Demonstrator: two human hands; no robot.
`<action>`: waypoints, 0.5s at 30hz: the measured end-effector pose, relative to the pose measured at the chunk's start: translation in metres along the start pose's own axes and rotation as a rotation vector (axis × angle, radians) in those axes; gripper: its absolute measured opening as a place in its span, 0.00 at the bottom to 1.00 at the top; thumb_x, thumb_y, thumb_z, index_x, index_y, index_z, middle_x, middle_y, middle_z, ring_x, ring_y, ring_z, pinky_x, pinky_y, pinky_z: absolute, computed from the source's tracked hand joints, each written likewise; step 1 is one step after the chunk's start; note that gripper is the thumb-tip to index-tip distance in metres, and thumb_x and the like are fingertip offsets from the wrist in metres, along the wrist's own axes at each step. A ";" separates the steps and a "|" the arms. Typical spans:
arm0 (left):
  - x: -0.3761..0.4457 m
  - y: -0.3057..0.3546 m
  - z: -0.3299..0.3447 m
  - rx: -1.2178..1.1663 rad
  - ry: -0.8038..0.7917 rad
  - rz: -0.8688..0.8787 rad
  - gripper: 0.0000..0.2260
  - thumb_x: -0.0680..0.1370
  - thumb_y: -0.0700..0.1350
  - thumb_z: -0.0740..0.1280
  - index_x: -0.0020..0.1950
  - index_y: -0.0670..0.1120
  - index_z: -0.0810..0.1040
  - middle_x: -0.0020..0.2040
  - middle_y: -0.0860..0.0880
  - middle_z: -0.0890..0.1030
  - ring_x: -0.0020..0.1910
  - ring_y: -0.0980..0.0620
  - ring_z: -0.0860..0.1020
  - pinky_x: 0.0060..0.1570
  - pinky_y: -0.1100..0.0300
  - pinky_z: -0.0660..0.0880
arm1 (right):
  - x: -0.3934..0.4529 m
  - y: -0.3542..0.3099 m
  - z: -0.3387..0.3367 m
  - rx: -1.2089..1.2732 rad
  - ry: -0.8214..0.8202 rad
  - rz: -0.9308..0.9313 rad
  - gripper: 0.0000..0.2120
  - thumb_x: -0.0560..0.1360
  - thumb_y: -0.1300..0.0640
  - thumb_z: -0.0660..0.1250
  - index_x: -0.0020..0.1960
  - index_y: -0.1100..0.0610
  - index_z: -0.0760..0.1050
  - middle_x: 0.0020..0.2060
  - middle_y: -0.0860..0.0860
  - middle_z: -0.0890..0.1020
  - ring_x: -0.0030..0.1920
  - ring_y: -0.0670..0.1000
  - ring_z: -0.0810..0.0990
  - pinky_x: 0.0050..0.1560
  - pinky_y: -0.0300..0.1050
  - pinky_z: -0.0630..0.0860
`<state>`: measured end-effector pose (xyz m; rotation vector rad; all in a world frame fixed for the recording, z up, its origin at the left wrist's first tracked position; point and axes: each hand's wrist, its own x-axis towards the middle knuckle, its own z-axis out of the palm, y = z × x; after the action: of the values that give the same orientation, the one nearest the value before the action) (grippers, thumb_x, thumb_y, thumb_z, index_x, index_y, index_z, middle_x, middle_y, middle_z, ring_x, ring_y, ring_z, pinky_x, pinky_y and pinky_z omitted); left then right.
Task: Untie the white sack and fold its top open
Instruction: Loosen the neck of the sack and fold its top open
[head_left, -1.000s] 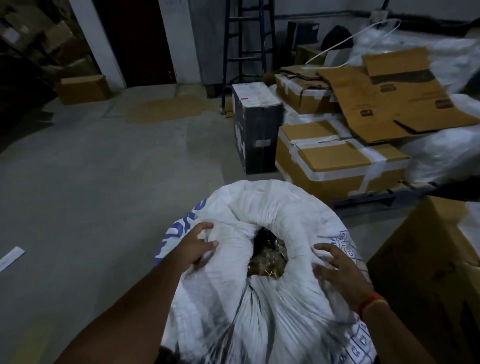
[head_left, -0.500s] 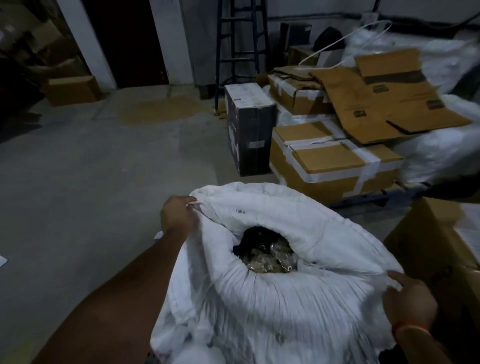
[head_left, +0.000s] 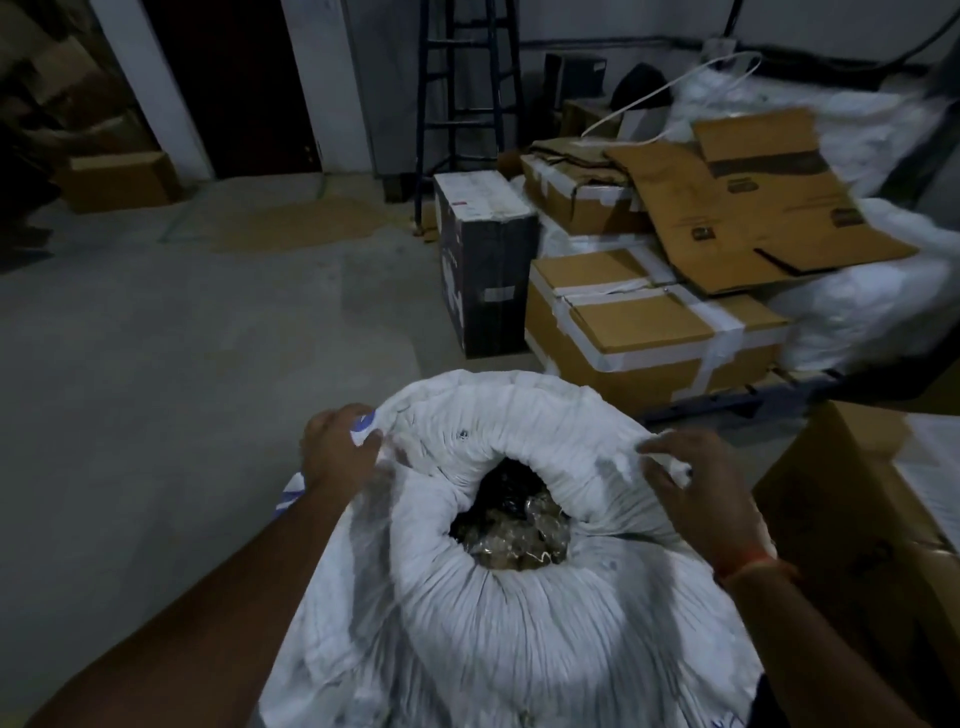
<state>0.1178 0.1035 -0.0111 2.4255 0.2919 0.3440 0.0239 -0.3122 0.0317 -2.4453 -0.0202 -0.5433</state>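
white sack (head_left: 519, 613) near centre on floor (head_left: 182, 364), mouth open, top rolled outward | left hand (head_left: 337, 449) grips left rim | right hand (head_left: 691, 483) fingers curled over right rim | boxes (head_left: 649, 332) far right

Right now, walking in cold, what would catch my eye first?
The big white sack at centre foreground, its rolled top open on dark, shiny contents. The left hand and right hand grip its rim on either side. Behind, taped cardboard boxes are stacked at right.
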 end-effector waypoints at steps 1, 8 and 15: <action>0.001 -0.004 -0.002 -0.087 -0.075 -0.010 0.12 0.77 0.44 0.74 0.61 0.50 0.83 0.61 0.43 0.83 0.59 0.39 0.81 0.59 0.50 0.79 | 0.017 -0.004 0.008 0.108 -0.072 0.001 0.06 0.73 0.56 0.75 0.49 0.47 0.83 0.50 0.45 0.80 0.53 0.44 0.77 0.50 0.33 0.74; 0.023 0.009 0.000 -0.437 -0.487 0.076 0.07 0.81 0.43 0.71 0.57 0.51 0.83 0.64 0.49 0.82 0.65 0.52 0.78 0.56 0.70 0.72 | 0.105 0.009 0.052 0.171 -0.448 -0.040 0.04 0.70 0.55 0.77 0.42 0.48 0.84 0.44 0.44 0.84 0.49 0.40 0.80 0.52 0.41 0.76; 0.056 0.021 0.020 -0.296 -0.740 0.104 0.10 0.74 0.41 0.79 0.53 0.53 0.87 0.44 0.59 0.83 0.43 0.57 0.78 0.43 0.68 0.73 | 0.120 0.024 0.057 0.236 -0.863 0.124 0.14 0.69 0.59 0.79 0.52 0.51 0.82 0.52 0.44 0.83 0.44 0.38 0.82 0.44 0.34 0.76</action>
<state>0.1790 0.0925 -0.0028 2.1042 -0.2019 -0.4412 0.1586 -0.3122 0.0229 -2.2419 -0.2668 0.5597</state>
